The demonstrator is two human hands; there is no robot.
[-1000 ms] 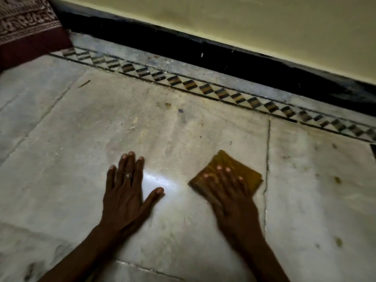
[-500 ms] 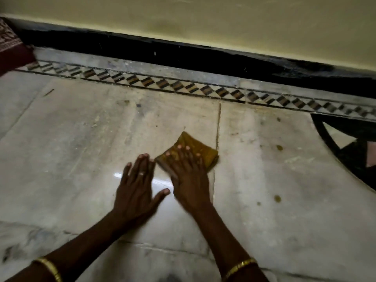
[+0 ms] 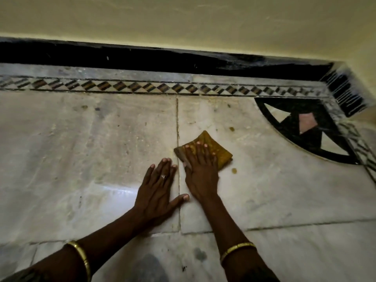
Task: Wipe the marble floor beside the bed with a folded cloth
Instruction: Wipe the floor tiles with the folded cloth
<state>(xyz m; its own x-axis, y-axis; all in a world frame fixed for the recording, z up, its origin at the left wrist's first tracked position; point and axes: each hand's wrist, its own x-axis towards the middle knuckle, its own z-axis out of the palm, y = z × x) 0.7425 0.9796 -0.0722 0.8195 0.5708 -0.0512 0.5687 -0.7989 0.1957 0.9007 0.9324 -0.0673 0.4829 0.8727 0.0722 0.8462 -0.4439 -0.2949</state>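
Both hands press palm-down on the marble floor (image 3: 81,149), side by side near the middle of the view. A bright patch of reflected light (image 3: 120,192) lies on the stone just left of them. The left hand (image 3: 157,190) rests open and flat on bare marble, fingers straight and close together. Its thumb spreads to the right so that the tip crosses the floor joint (image 3: 177,119). A ring (image 3: 163,176) sits on one finger and a gold bangle (image 3: 80,255) circles that forearm. The joint runs straight away from the person, between the two hands. Just right of it, the right hand (image 3: 200,171) is open too, its straight fingers laid over the folded cloth (image 3: 220,154) and pressing it to the floor; a second bangle (image 3: 237,249) circles its forearm. The mustard-yellow cloth lies flat, one corner pointing toward the wall (image 3: 183,21), its near-left part hidden under the fingers. A yellowish spot (image 3: 234,170) marks the marble just beside the cloth's near right edge, and another spot (image 3: 231,129) lies farther off. At the far right a black quarter-circle inlay (image 3: 301,106) fills the corner. A diamond-patterned border (image 3: 142,86) and a black skirting (image 3: 122,58) run along the wall's foot.
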